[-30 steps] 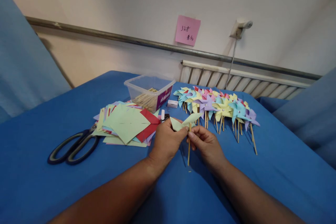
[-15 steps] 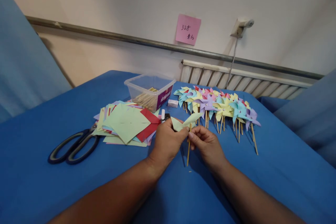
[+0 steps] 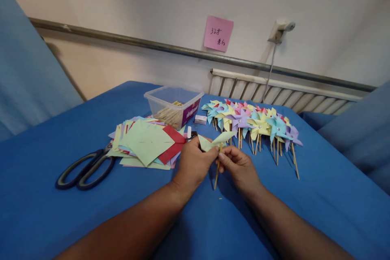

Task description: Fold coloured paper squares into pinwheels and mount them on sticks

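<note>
A pale green paper pinwheel point(image 3: 225, 137) is held in front of me by my left hand point(image 3: 195, 164), whose fingers and thumb are closed on its folded paper. My right hand point(image 3: 239, 166) pinches a thin wooden stick point(image 3: 217, 174) close to its upper end, just below the paper. The stick tilts slightly, its lower end to the left. Both thumbs are nearly together at the spot where stick and paper meet. The fingers behind the paper are hidden, and so is the joint itself.
Left lie a stack of colored paper squares point(image 3: 149, 140) and large scissors point(image 3: 88, 170). Behind, a clear plastic box point(image 3: 167, 103) holds wooden sticks, beside a small white box point(image 3: 200, 120). Several finished pinwheels point(image 3: 258, 126) lie right. A tiny scrap point(image 3: 220, 198) is on the blue cloth point(image 3: 207, 227).
The stick's lower end has swung slightly to the left and up. Both hands stay almost in the same place, still gripping the paper and stick.
</note>
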A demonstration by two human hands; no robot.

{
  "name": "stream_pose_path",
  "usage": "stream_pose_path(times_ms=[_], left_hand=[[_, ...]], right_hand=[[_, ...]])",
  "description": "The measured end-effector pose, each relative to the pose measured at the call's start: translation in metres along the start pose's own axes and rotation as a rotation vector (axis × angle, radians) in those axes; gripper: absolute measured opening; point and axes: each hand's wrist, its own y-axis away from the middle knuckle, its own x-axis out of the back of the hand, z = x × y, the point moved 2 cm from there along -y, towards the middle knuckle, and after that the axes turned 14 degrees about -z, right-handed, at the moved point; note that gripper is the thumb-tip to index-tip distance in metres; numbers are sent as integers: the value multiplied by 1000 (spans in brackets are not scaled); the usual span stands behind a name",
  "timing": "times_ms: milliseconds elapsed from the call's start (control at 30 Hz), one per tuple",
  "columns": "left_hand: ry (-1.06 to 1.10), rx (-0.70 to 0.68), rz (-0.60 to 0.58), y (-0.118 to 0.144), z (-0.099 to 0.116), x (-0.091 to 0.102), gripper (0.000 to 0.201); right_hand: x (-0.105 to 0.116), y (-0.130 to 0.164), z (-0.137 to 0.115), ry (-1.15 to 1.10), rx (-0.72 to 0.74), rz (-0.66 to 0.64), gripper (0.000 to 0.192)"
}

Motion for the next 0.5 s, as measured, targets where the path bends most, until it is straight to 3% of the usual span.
stream_pose_path(times_ms=[500], left_hand=[[-14,-16,4,1,1,-1,12]], right_hand=[[0,2,1,13,-5,-17,27]])
